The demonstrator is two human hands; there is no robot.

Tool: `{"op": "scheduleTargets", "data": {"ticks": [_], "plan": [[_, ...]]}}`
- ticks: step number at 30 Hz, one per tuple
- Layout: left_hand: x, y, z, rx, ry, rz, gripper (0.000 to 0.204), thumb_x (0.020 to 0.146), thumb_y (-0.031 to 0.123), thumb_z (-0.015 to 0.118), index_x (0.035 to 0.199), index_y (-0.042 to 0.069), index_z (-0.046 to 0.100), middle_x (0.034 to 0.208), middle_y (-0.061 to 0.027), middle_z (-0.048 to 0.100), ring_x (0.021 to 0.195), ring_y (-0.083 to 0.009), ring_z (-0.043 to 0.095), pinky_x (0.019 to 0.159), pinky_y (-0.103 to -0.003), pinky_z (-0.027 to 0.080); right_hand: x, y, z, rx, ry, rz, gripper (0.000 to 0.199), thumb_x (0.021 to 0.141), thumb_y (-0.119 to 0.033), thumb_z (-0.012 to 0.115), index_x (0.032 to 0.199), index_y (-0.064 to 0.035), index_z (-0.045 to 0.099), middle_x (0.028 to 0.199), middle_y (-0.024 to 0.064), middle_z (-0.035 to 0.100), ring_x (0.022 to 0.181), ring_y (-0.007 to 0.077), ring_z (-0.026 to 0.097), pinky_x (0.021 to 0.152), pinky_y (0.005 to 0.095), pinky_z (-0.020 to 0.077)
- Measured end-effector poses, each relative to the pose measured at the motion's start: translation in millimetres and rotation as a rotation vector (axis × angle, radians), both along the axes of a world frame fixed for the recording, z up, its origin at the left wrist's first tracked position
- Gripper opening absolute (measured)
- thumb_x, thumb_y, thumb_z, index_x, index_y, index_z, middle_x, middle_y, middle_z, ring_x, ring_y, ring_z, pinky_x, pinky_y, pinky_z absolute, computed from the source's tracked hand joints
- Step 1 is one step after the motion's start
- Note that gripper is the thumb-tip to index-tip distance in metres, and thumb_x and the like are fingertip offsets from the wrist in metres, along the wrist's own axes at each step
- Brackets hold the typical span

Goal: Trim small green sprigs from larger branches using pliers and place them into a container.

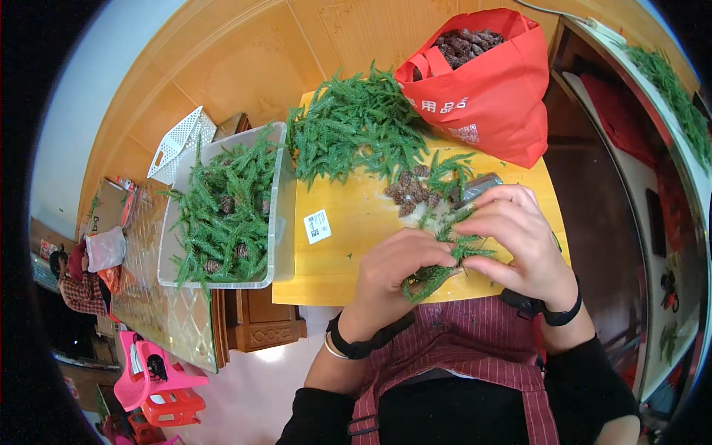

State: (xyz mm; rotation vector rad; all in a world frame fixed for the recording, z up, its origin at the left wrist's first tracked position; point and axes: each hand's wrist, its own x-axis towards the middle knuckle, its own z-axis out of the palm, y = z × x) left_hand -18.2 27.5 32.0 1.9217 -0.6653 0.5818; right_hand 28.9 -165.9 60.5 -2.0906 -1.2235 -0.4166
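My left hand is closed on a green pine sprig, which sticks out below its thumb and toward the right. My right hand curls round the other end of that sprig, thumb below and fingers above. Just beyond my fingers lies a small cluster of brown pine cones. A dark grey cylinder-shaped thing rests beside the cones, partly hidden by my right hand. Loose green sprigs are heaped at the far side of the yellow board.
A red bag full of pine cones stands at the back right. To the left, a clear plastic bin holds sprigs with cones. Near it are a white perforated basket and pink stools. Another person is at the far left.
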Motion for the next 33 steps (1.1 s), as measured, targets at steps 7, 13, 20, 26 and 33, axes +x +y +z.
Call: {"op": "scheduleTargets", "data": {"ticks": [7, 13, 20, 26, 33], "plan": [[-1, 4, 1, 0.062, -0.016, -0.086, 0.014, 0.064, 0.006, 0.072, 0.074, 0.005, 0.064, 0.076, -0.0085, 0.065, 0.073, -0.0238, 0.063, 0.068, -0.033, 0.049, 3, 2, -2, 0.053, 0.11, 0.138, 0.037, 0.062, -0.019, 0.073, 0.095, -0.0046, 0.062, 0.101, 0.0081, 0.057, 0.101, 0.0291, 0.05, 0.089, 0.0401, 0.0375], [-2, 3, 1, 0.048, 0.041, -0.121, 0.013, 0.063, 0.004, 0.07, 0.074, 0.006, 0.064, 0.074, -0.0075, 0.065, 0.073, -0.0236, 0.064, 0.068, -0.033, 0.049, 6, 2, -10, 0.129, 0.417, 0.264, 0.03, 0.064, -0.016, 0.072, 0.09, -0.0038, 0.062, 0.1, 0.0073, 0.058, 0.103, 0.0279, 0.05, 0.09, 0.039, 0.0379], [-4, 3, 4, 0.063, 0.028, -0.121, 0.014, 0.061, 0.003, 0.069, 0.073, 0.006, 0.064, 0.072, -0.0074, 0.064, 0.072, -0.0238, 0.063, 0.066, -0.032, 0.049, 5, 4, -7, 0.149, 0.513, 0.294, 0.024, 0.064, -0.015, 0.073, 0.083, -0.0048, 0.061, 0.097, 0.0069, 0.059, 0.103, 0.027, 0.05, 0.091, 0.038, 0.0374], [-2, 4, 5, 0.067, -0.002, -0.106, 0.015, 0.06, 0.003, 0.07, 0.074, 0.006, 0.064, 0.072, -0.0076, 0.064, 0.069, -0.0243, 0.062, 0.064, -0.032, 0.049, 3, 5, -9, 0.183, 0.59, 0.278, 0.02, 0.064, -0.011, 0.072, 0.079, -0.0049, 0.06, 0.094, 0.0068, 0.059, 0.103, 0.0262, 0.05, 0.092, 0.0376, 0.0362], [-3, 4, 6, 0.068, -0.011, -0.089, 0.016, 0.059, 0.004, 0.071, 0.074, 0.006, 0.064, 0.074, -0.0076, 0.064, 0.069, -0.0241, 0.062, 0.064, -0.032, 0.049, 4, 8, -13, 0.236, 0.661, 0.321, 0.017, 0.066, -0.013, 0.07, 0.075, -0.0051, 0.058, 0.091, 0.0081, 0.06, 0.102, 0.0269, 0.05, 0.093, 0.0395, 0.0338]]}}
